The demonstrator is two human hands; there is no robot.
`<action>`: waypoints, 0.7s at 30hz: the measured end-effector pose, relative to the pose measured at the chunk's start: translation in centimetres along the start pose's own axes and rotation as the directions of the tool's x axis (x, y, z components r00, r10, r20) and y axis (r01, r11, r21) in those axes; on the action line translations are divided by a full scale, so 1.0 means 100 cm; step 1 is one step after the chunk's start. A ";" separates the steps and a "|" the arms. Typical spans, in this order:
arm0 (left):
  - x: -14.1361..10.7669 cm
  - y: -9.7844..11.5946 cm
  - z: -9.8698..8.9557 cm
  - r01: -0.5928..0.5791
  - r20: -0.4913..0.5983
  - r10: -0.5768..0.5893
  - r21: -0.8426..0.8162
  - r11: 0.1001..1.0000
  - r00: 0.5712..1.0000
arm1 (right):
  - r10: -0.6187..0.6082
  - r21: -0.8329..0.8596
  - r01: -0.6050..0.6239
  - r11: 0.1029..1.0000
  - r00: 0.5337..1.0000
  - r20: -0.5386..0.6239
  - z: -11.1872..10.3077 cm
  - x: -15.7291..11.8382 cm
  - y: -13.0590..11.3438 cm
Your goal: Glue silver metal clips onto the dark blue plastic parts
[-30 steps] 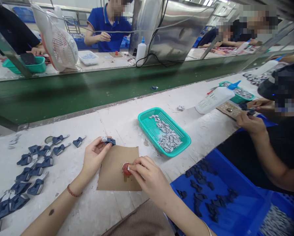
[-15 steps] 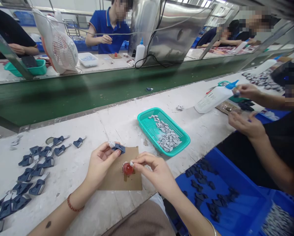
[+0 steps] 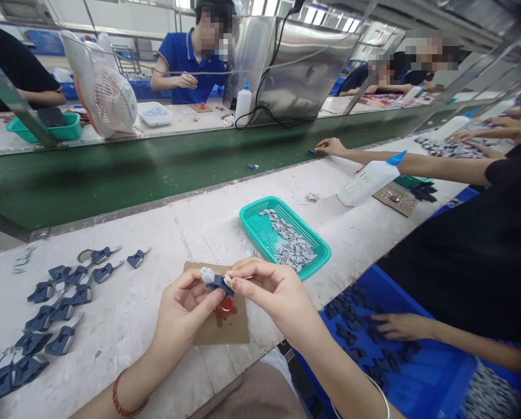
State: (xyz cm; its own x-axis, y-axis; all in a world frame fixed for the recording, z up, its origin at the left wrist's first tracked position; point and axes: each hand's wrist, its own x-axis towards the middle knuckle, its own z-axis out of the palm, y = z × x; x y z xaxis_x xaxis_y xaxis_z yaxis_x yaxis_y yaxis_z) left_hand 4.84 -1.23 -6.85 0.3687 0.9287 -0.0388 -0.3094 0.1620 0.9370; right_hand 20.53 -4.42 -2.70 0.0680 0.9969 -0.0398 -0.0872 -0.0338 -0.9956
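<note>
My left hand (image 3: 186,305) is closed on a dark blue plastic part (image 3: 219,283) with a whitish piece at its far end. Between the thumb and fingertips of my right hand (image 3: 273,288) is a small white piece (image 3: 228,280), held against the blue part's right end. Just below both hands, a red cap of glossy liquid (image 3: 224,308) sits on a brown cardboard square (image 3: 234,333), partly hidden by my fingers. A green basket (image 3: 324,262) of small grey-white pieces stands beyond my right hand. Several assembled blue parts (image 3: 62,308) lie in rows to the left.
A green conveyor belt (image 3: 156,174) runs behind the table, carrying one blue part (image 3: 252,167). On the right, a co-worker's arm (image 3: 386,160) reaches to the belt past a white glue bottle (image 3: 367,183); their other hand (image 3: 402,326) is in a blue bin (image 3: 443,372).
My right hand has raised the small white piece from the red cap to the blue part, which came slightly lower. The co-worker's hands parted, one to the belt, one into the bin.
</note>
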 end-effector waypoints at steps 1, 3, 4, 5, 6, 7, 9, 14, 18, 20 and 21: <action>0.000 0.001 0.000 0.009 -0.001 -0.009 -0.004 1.000 1.000 | 0.000 -0.012 0.000 1.000 1.000 -0.001 0.000 -0.001 -0.001; -0.002 0.002 0.001 0.020 -0.002 -0.020 -0.014 1.000 1.000 | -0.004 -0.060 0.004 0.998 1.000 -0.006 0.001 -0.002 -0.002; -0.002 0.002 0.002 0.018 -0.003 -0.018 -0.019 1.000 1.000 | -0.015 -0.098 0.014 0.995 1.000 -0.011 0.001 -0.003 -0.004; -0.003 0.002 0.002 0.010 -0.003 -0.010 -0.020 1.000 1.000 | -0.033 -0.141 0.030 0.990 0.999 -0.018 0.002 -0.004 -0.005; -0.004 0.001 0.002 0.001 -0.001 -0.001 -0.015 1.000 1.000 | -0.052 -0.184 0.046 0.982 0.998 -0.025 0.002 -0.004 -0.006; -0.004 0.001 0.002 -0.008 0.001 0.008 -0.004 1.000 1.000 | -0.068 -0.221 0.060 0.973 0.997 -0.030 0.002 -0.005 -0.008; -0.005 0.000 0.000 -0.029 0.006 0.029 0.034 0.999 1.000 | -0.075 -0.259 0.064 0.964 0.997 -0.032 0.002 -0.006 -0.009; -0.007 -0.005 -0.004 -0.054 -0.025 0.059 0.153 0.987 0.998 | 0.098 -0.031 -0.099 0.995 0.995 -0.017 -0.003 -0.010 -0.002; -0.009 -0.008 -0.001 0.095 -0.051 -0.087 0.182 0.979 0.995 | 0.188 0.210 -0.183 0.961 0.982 -0.005 -0.008 -0.014 0.017; -0.013 -0.008 0.004 0.168 -0.083 -0.157 0.148 0.975 0.984 | 0.208 0.259 -0.190 0.947 0.977 -0.046 -0.007 -0.016 0.028; -0.015 -0.008 0.007 0.192 -0.099 -0.180 0.126 0.973 0.979 | 0.211 0.275 -0.184 0.944 0.975 -0.075 -0.005 -0.018 0.033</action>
State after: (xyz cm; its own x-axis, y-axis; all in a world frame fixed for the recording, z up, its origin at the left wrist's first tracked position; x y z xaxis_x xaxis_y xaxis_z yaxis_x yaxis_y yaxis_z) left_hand 5.13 -2.98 -7.32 0.3294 0.9128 -0.2415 -0.1202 0.2942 0.9481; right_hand 20.63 -6.34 -5.96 0.1223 0.9590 -0.2556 -0.3677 -0.1954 -0.9092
